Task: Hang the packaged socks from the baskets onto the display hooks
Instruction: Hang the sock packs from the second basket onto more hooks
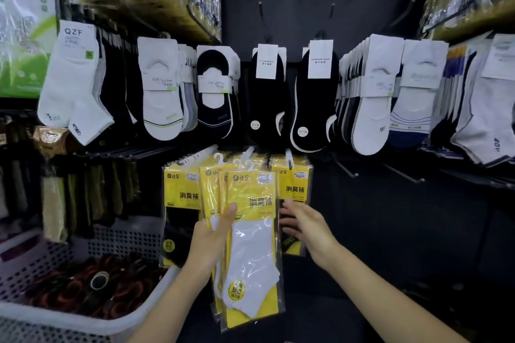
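My left hand [213, 237] grips a small stack of yellow sock packs [252, 248] with white socks inside, thumb across the front pack. Their white plastic hangers [239, 163] point up toward a display hook [249, 152]. My right hand [303, 227] reaches behind the stack's right edge with fingers spread, touching a hung yellow pack of black socks [295, 189] on a neighbouring hook [288, 157]. Another yellow pack of black socks [181, 203] hangs at the left.
A white perforated basket [83, 317] at lower left holds dark bundled items. Above hang rows of white and black ankle socks [267, 92]. Bare hooks [404, 174] stick out at the right of the dark panel. Wrapped goods fill the upper corners.
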Demonstrator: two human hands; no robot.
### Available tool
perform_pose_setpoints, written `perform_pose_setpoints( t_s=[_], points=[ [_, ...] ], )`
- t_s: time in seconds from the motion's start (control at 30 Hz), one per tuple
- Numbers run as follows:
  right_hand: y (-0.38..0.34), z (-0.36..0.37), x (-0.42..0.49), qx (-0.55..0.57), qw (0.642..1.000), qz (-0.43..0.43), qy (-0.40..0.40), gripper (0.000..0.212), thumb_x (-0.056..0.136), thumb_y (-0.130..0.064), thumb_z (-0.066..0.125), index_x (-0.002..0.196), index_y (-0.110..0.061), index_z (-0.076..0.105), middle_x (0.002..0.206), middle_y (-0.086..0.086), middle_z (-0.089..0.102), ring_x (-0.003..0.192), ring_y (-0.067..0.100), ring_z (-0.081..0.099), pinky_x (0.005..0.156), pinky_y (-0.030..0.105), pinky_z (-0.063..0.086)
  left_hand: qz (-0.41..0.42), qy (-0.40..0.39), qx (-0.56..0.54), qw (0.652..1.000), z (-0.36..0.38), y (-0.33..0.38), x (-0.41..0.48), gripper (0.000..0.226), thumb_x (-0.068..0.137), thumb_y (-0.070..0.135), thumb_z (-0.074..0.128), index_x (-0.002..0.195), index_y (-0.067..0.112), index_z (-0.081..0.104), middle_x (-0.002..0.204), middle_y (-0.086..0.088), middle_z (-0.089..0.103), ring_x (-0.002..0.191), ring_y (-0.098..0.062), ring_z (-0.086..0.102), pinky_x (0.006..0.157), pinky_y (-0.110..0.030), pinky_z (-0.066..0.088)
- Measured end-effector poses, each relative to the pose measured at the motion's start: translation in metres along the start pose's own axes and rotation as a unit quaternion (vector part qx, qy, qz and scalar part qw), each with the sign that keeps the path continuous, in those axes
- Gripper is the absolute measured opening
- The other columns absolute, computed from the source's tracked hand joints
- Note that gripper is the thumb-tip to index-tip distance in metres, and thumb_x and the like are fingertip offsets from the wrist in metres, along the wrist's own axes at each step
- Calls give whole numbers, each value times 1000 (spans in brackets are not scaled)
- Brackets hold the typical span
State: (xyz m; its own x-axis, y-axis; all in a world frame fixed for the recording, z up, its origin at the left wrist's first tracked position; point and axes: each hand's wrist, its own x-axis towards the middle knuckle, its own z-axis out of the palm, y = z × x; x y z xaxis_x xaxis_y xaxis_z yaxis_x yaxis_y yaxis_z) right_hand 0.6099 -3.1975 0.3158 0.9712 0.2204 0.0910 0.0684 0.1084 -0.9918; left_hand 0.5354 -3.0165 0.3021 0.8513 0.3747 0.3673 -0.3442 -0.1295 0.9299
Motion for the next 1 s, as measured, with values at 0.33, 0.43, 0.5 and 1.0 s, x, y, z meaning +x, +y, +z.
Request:
perform_pose_setpoints(
  t_s=[0.33,0.43,0.5,1.0],
  points=[
    [-15,-6,-34,-10,1000,-29,-3,42,83,-30,71,103,6,62,99,19,70,85,31,67,77,46,52,-23,-25,-29,999,25,6,-18,48,74,60,56,91,18,72,81,8,75,74,-3,70,53,-7,47],
    [-10,-15,-34,23,999,-27,-18,24,87,-24,66,106,-8,67,100,7,74,92,22,72,75,33,58,-19,-31,-15,999,24,12,-21,49,80,59,49,81,12,65,53,12,65,51,2,62,48,-5,41],
    [-7,-22,-33,30,999,-26,-7,19,90,-20,63,105,-8,67,97,5,75,87,19,72,67,25,57,-10,-17,0,1000,20,13,-20,62,81,58,49,40,12,53,38,13,46,37,1,45,42,-8,34],
    [-13,-31,28,-53,992,-79,87,12,96,-8,53,99,-2,62,90,7,70,76,14,67,57,17,53,33,64,57,996,-21,10,19,62,79,64,47,36,26,23,36,10,24,33,-4,24,37,-10,24]
  ],
)
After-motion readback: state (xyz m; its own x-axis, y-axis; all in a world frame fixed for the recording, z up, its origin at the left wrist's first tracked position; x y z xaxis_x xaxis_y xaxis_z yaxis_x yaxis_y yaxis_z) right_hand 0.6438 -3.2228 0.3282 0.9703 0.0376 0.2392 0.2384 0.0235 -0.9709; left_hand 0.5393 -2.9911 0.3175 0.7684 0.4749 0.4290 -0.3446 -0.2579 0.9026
